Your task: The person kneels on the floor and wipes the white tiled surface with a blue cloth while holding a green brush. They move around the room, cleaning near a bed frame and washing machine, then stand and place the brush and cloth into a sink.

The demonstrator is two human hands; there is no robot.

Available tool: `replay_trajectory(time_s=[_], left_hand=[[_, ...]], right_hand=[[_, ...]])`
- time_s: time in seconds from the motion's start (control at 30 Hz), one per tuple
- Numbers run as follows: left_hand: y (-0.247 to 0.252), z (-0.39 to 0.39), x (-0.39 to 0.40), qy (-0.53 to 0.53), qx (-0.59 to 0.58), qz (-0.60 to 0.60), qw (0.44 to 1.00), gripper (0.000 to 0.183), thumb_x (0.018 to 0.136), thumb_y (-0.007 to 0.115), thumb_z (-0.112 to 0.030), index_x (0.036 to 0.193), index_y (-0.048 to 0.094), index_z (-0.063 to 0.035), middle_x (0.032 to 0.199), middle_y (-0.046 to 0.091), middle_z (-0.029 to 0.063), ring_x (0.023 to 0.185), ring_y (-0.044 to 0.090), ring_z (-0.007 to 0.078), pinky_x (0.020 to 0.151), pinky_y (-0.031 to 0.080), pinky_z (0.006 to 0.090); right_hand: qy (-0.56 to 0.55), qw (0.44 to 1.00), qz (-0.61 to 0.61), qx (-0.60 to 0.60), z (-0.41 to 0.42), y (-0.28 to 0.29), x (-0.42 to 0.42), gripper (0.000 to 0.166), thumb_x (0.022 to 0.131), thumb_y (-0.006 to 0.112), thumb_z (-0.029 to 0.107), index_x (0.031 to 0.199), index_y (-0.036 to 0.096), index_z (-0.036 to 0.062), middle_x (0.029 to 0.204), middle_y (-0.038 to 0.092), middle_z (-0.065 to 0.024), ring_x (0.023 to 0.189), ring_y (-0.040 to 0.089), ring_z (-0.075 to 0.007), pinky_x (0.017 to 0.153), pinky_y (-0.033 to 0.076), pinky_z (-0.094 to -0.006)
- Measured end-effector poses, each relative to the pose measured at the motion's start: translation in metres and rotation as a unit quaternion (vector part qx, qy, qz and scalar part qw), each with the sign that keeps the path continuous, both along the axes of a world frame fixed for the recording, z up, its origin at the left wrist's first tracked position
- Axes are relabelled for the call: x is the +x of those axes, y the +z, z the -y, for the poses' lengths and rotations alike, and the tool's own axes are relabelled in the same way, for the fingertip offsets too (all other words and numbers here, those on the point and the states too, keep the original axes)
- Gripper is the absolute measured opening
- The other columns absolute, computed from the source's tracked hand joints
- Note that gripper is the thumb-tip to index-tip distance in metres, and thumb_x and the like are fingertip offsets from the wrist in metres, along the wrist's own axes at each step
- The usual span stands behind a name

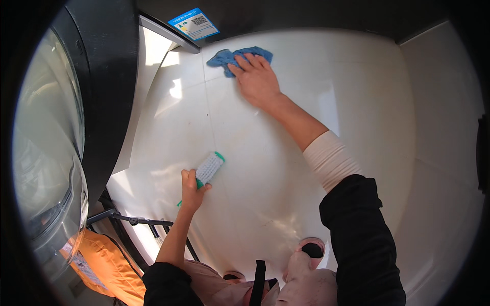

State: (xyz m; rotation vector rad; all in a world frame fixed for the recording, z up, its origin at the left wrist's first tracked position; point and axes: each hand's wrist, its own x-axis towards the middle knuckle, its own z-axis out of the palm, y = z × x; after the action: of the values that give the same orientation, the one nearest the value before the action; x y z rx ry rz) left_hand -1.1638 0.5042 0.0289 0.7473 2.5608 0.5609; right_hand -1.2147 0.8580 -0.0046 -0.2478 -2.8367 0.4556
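My right hand presses a crumpled blue cloth flat on the pale tiled floor, close to the dark front of what looks like an appliance. Part of the cloth lies hidden beneath the fingers. Lower and to the left, my left hand grips a green-handled scrub brush with a block of white bristles. The brush's bristles face upward, and its green handle passes through my fist, the tip showing behind the hand. Whether the brush touches the floor I cannot tell.
At left stands a dark appliance with a round glass door swung open. A black metal rack and an orange bag are below it. The dark front above bears a printed label. A pale wall runs along the right.
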Motion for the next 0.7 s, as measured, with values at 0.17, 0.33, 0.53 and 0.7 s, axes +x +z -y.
replay_trajectory(time_s=[0.17, 0.33, 0.53, 0.7], left_hand=[[0.001, 0.003, 0.000, 0.007, -0.009, 0.002, 1.000, 0.056, 0.058, 0.078, 0.002, 0.103, 0.044, 0.0058, 0.092, 0.037, 0.0151, 0.083, 0.043, 0.0306, 0.073, 0.039, 0.0385], [-0.004, -0.010, -0.002, 0.009, 0.013, 0.020, 1.000, 0.054, 0.058, 0.078, 0.001, 0.101, 0.044, 0.0057, 0.092, 0.037, 0.0148, 0.083, 0.042, 0.0304, 0.073, 0.039, 0.0382], [0.000, -0.005, -0.004, 0.014, -0.002, 0.016, 1.000, 0.053, 0.059, 0.077, 0.001, 0.101, 0.046, 0.0064, 0.092, 0.037, 0.0152, 0.083, 0.044, 0.0308, 0.073, 0.040, 0.0379], [0.003, -0.012, -0.004, 0.029, -0.029, 0.026, 0.999, 0.055, 0.058, 0.077, 0.001, 0.103, 0.046, 0.0067, 0.093, 0.039, 0.0156, 0.085, 0.045, 0.0317, 0.075, 0.040, 0.0383]], right_hand=[[-0.182, 0.977, -0.002, 0.107, -0.177, -0.011, 0.110, 0.037, 0.091, 0.046, 0.022, 0.126, 0.053, 0.0131, 0.131, 0.049, -0.0119, 0.121, 0.044, -0.0286, 0.103, 0.031, -0.0419], [-0.408, 0.894, 0.159, 0.095, -0.328, -0.015, 0.262, 0.053, 0.092, 0.034, 0.041, 0.139, 0.037, 0.0176, 0.141, 0.037, -0.0148, 0.124, 0.041, -0.0327, 0.101, 0.034, -0.0431], [-0.408, 0.902, 0.110, 0.093, -0.250, -0.021, 0.174, 0.053, 0.091, 0.034, 0.042, 0.136, 0.041, 0.0160, 0.140, 0.038, -0.0144, 0.127, 0.035, -0.0387, 0.103, 0.023, -0.0524], [-0.127, 0.990, 0.029, 0.051, -0.089, 0.010, 0.068, 0.045, 0.092, 0.041, 0.032, 0.130, 0.049, 0.0091, 0.135, 0.044, -0.0123, 0.126, 0.036, -0.0345, 0.105, 0.023, -0.0454]])
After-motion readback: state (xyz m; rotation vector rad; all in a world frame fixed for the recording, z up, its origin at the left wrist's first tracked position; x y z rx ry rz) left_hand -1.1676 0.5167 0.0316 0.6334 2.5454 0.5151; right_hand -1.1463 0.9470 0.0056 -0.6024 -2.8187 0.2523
